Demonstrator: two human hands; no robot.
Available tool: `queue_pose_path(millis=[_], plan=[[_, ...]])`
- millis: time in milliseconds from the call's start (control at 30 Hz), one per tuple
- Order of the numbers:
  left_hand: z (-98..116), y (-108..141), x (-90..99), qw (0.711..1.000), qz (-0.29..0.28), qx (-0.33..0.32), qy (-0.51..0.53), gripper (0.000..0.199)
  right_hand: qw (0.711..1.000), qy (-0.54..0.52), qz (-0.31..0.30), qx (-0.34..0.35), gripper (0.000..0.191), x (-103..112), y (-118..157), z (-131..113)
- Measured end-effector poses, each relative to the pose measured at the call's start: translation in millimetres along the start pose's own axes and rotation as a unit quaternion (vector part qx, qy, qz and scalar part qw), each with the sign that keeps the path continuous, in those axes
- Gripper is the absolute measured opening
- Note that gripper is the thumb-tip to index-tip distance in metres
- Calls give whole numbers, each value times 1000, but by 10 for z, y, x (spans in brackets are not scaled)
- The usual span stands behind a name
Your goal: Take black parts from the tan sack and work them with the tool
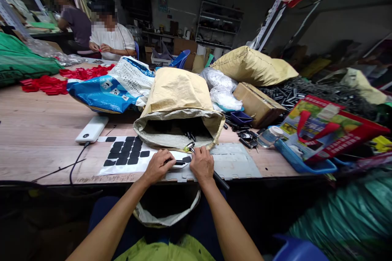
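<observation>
- Pinching a slim black piece (pixel 177 163), the left hand (pixel 159 165) is holding thumb and forefinger nearly together; the piece is lying between the two hands, pointing toward the right one.
- The right hand (pixel 202 164) is curling its fingers down, apparently around a rod-like tool with a black handle (pixel 221 181) and a yellow-and-metal end; whether it is also touching the piece, cannot tell.
- Both hands are working low over a flat grey board (pixel 241 167), probably because it is giving them a firm surface.
- Left of the left hand, a white sheet (pixel 147 164) is carrying rows of black rounded-square pads (pixel 125 151), likely spread flat to keep each one reachable.
- Just beyond the hands, a cream paper-like sack (pixel 180 89) is lying with its mouth facing them, presumably for a short reach; a few small black parts (pixel 191 136) are showing inside, the depth being too dark to read.
- Below the hands, a second, pale-rimmed sack (pixel 183 219) is gaping near the lap; shadow is hiding its contents.
- Right of the right hand, a clear jar with a pale lid (pixel 271 135) is standing beside a blue plastic tray (pixel 284 153), which is holding up a red printed carry bag (pixel 324 130).
</observation>
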State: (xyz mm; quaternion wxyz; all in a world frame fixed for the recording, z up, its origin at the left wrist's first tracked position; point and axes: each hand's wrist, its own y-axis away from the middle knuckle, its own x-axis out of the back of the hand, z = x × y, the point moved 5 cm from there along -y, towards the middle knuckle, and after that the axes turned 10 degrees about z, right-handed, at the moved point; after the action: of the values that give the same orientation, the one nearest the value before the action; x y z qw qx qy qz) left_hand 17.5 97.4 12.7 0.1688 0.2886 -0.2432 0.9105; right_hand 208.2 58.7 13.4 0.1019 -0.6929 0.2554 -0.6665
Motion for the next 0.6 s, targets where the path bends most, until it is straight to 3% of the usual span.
queue_pose_path(millis=[67, 167, 233, 433, 600], plan=[[123, 176, -13, 1000, -11, 6, 28, 26, 1000, -1, 0, 3, 15, 9, 3, -2], [271, 540, -149, 994, -98, 8, 42, 24, 1000, -6, 4, -1, 14, 10, 2, 7], [274, 749, -267, 988, -153, 17, -8, 21, 1000, -11, 8, -2, 14, 6, 2, 9], [-159, 990, -562, 930, -246, 137, -237, 20, 999, -23, 29, 1, 11, 16, 10, 3], [-484, 1130, -742, 900, -289, 234, -228, 22, 999, -24, 35, 6, 10, 18, 14, 4]])
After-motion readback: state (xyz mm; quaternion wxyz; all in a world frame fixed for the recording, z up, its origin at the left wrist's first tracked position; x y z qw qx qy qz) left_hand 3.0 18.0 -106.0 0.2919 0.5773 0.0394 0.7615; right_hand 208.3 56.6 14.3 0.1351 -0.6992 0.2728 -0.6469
